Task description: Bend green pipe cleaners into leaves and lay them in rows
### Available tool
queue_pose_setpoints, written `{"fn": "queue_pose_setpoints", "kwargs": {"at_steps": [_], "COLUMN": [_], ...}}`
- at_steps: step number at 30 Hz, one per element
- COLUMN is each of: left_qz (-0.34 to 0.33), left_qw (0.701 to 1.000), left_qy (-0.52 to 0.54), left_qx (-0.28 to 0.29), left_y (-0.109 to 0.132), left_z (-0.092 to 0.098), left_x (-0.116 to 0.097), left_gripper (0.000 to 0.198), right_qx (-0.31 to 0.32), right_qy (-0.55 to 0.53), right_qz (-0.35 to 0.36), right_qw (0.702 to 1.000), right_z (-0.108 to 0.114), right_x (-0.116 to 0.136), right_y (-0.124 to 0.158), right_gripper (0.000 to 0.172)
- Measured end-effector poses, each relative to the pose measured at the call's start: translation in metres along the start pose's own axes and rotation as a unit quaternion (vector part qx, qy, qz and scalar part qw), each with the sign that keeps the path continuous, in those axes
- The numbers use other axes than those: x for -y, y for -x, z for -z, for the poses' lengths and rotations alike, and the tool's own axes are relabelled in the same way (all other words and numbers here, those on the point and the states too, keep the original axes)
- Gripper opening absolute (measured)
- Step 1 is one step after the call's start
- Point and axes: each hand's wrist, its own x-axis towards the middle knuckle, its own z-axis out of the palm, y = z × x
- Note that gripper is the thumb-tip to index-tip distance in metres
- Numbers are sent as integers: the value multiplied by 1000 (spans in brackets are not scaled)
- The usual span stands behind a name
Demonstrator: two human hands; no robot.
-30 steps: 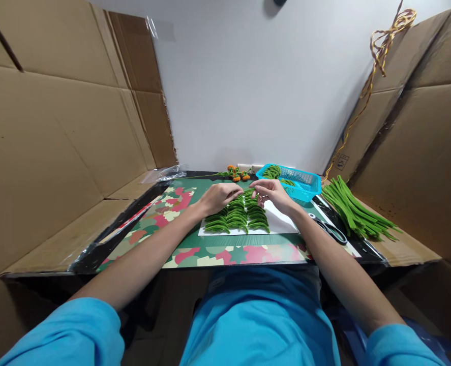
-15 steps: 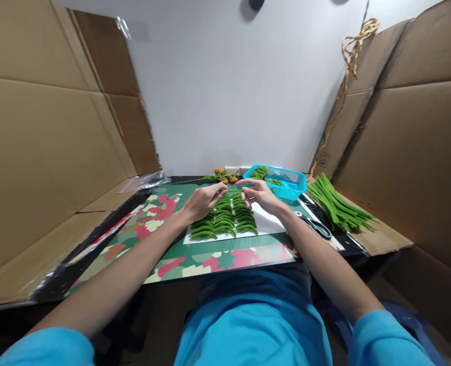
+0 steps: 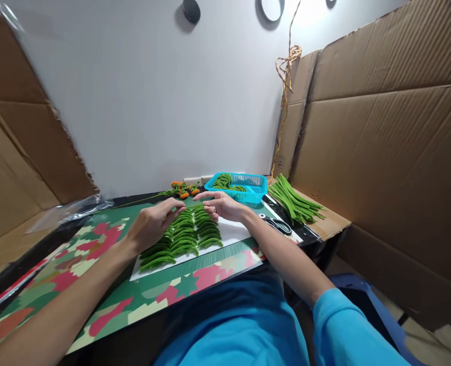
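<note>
While three columns of curved green pieces (image 3: 185, 235) lie on a white sheet (image 3: 233, 231), left hand (image 3: 151, 223) hovers at their ten o'clock, fingers pressed together, any held thing too small to tell; right hand (image 3: 225, 207) at two o'clock, fingers spread. Farther out: blue basket (image 3: 256, 195) at one o'clock, green stems (image 3: 294, 202) at two, scissors (image 3: 276, 223) near three.

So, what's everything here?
Curved pieces: many, green, centre
Sheet: one, white, beneath
Mat: one, multicoloured, beneath sheet
Table: one, black, beneath mat
Basket: one, blue, behind, holding pieces
Flowers: several, orange, back
Stems: many, green, right
Scissors: one pair, mostly black, right
Cord: one, yellow, right
Cardboard panels: several, brown, sides
Plastic film: some, clear, left
Wall: one, white, back
Wall fittings: three, dark, top
Unclear object: one, blue, lower right
Shirt: one, blue, bottom
Left hand: one, bare, over pieces
Right hand: one, bare, over pieces
</note>
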Motion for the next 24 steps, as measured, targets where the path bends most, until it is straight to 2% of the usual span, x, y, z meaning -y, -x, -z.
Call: {"fn": "queue_pose_setpoints", "kwargs": {"at_steps": [9,15,24], "left_qz": [-59,-43,-20], "left_qw": [997,988,983], "left_qy": [-51,-139,-177], "left_qx": [-1,-41,-46], "left_y": [-3,-4,-1], "left_z": [-3,-2,-7], "left_x": [-8,-9,-1], "left_gripper": [31,33,32], "right_qx": [-3,9,-1], "right_qy": [-16,-26,-39], "right_qz": [27,41,44], "right_qw": [999,999,998], "right_z": [5,1,4], "right_x": [-4,-4,-10], "right_y": [-1,-2,-6], "right_gripper": [31,32,29]}}
